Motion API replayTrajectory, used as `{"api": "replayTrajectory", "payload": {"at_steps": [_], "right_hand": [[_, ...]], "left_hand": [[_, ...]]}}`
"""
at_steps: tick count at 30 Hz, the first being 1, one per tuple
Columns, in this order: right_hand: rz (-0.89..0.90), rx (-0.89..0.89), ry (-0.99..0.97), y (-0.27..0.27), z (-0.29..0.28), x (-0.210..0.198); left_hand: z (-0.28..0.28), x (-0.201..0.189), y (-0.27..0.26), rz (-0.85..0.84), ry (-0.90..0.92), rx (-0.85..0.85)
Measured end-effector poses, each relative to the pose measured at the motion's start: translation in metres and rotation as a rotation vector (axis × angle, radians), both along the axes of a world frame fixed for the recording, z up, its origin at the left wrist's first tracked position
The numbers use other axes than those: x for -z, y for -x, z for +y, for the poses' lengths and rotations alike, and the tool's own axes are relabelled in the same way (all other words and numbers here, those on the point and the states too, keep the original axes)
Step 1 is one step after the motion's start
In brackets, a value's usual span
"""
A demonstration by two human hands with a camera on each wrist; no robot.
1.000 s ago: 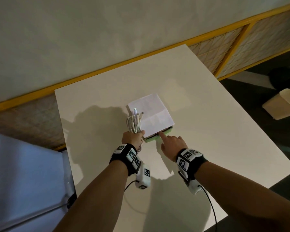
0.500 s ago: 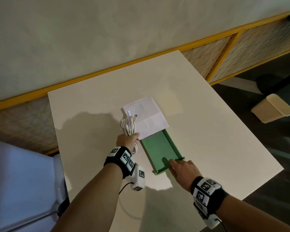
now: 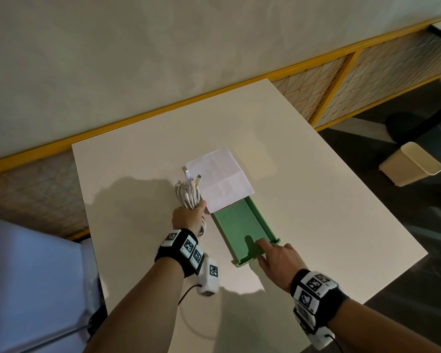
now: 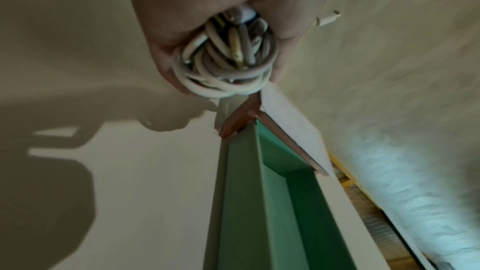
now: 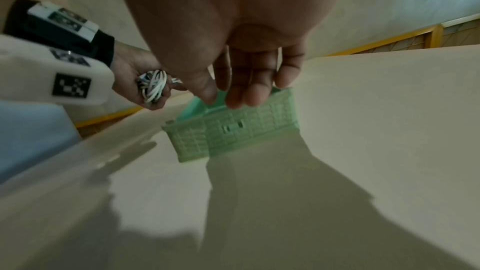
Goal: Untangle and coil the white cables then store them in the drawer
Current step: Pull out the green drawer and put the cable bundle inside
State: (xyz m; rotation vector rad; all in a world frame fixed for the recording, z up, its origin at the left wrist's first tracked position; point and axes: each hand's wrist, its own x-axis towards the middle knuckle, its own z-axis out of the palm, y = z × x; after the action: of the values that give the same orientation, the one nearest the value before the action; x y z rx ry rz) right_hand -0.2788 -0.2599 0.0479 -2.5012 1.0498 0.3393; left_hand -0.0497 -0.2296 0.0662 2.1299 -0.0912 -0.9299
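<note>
My left hand [image 3: 189,217] grips a coiled bundle of white cables [image 3: 188,193] just left of the drawer box, with the plugs sticking up past the fist. The wrist view shows the same coil [image 4: 228,65] wrapped in my left hand [image 4: 207,17]. The green drawer [image 3: 239,225] is pulled out toward me and holds nothing. My right hand [image 3: 275,253] is at its near end, with straight fingers [image 5: 244,89] touching the top of the drawer front [image 5: 233,130]. A white sheet of paper [image 3: 219,182] covers the box top.
The white table [image 3: 329,200] ends close on the right and near sides. A beige bin [image 3: 410,166] stands on the dark floor to the right. A yellow-framed mesh rail [image 3: 341,70] runs behind the table, and a pale blue surface [image 3: 23,276] lies at the left.
My right hand has drawn the green drawer from shut to fully out toward me and now rests at its front. The left hand has kept hold of the cable coil beside the box.
</note>
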Motion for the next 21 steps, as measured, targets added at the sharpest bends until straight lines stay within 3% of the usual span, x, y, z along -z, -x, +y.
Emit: {"api": "replayTrajectory", "payload": {"at_steps": [5,8,16,21], "right_hand": [[-0.369,0.273,-0.304,-0.034,0.001,-0.048],[-0.374,0.308,-0.52,-0.063,0.002,-0.066],[-0.317,0.346,-0.625,-0.078,0.002,-0.061],[-0.421,0.371,-0.584,-0.079,0.005,-0.069]], "left_hand": [[0.02,-0.015,0.036,-0.008,0.111,0.139],[0.022,-0.019,0.065,0.044,0.121,0.264],[0.033,-0.023,0.094,0.034,0.202,0.439],[0.046,-0.029,0.098,-0.058,0.238,0.507]]}}
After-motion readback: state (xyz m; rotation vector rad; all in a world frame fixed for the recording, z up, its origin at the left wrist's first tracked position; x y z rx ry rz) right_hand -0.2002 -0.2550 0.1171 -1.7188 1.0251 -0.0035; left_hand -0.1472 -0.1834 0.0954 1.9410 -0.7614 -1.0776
